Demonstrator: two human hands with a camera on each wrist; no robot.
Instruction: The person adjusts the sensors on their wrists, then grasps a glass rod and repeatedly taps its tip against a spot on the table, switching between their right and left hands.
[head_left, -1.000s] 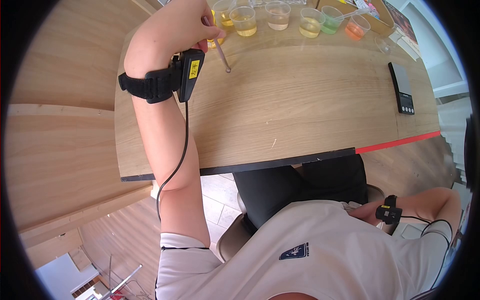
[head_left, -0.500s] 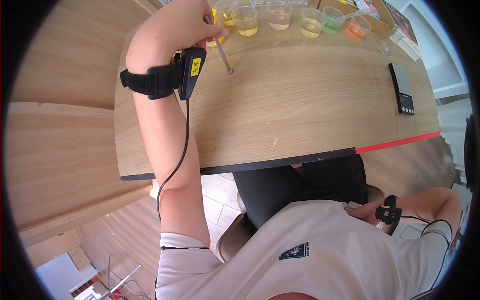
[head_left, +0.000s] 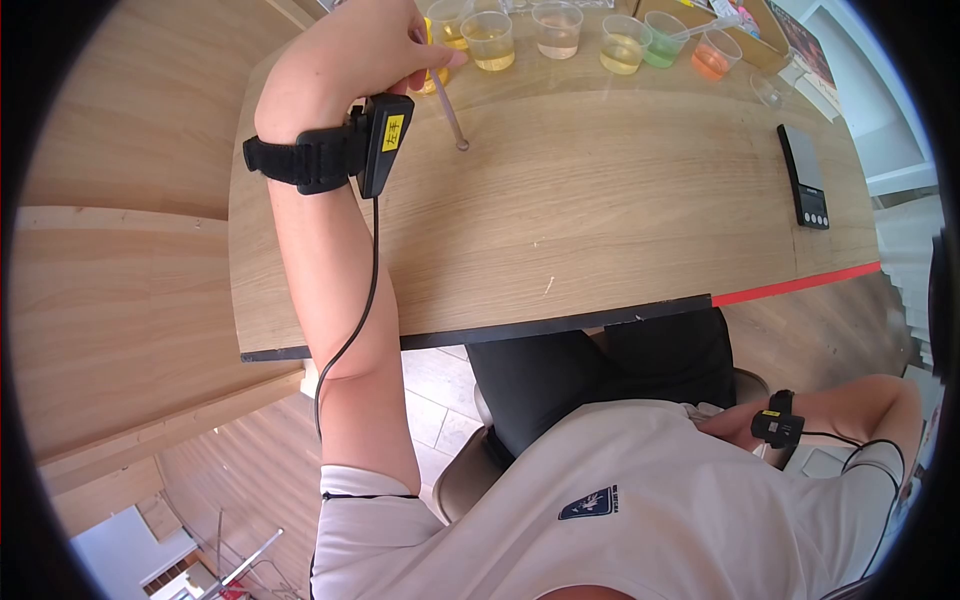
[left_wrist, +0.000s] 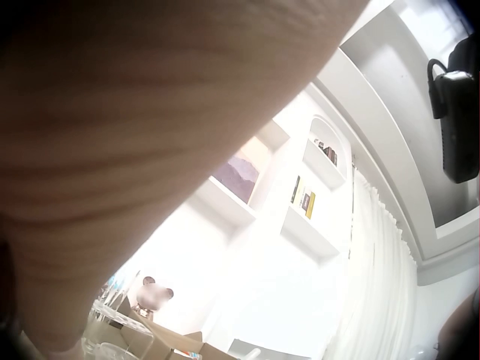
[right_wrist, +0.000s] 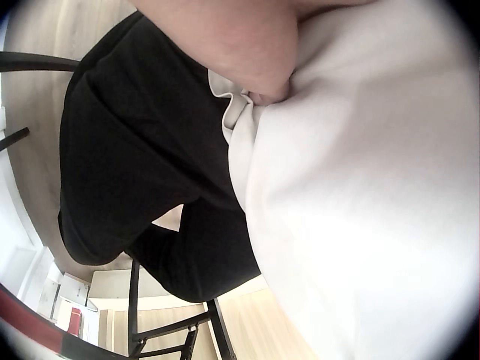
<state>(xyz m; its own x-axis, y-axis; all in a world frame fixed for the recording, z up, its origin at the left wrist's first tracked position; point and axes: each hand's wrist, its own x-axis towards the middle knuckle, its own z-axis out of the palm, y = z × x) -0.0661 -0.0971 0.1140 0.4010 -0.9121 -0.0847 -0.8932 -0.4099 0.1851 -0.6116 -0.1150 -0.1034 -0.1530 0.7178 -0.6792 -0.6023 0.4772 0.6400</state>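
Note:
At the far left of the table, my left hand point(head_left: 380, 48) pinches a thin greyish-mauve rod point(head_left: 450, 112) between thumb and fingers. The rod slants down toward the person and ends in a small round knob over the wood. Partly hidden behind the fingers is a cup of deep yellow liquid point(head_left: 435, 82). Just right of the hand stands a clear cup of pale yellow liquid point(head_left: 488, 45). My right hand point(head_left: 728, 424) rests low against the light shirt point(right_wrist: 337, 172), and its fingers are mostly hidden in the right wrist view.
Along the table's back stand more clear cups, with a pinkish liquid point(head_left: 557, 32), a green one point(head_left: 662, 45) and an orange one point(head_left: 712, 60). A cardboard box point(head_left: 765, 45) sits behind them. A black scale point(head_left: 803, 178) lies near the right edge.
My left hand has shifted slightly to the right, and the rod's knobbed end has moved a little right and nearer the person. The right hand has stayed in place.

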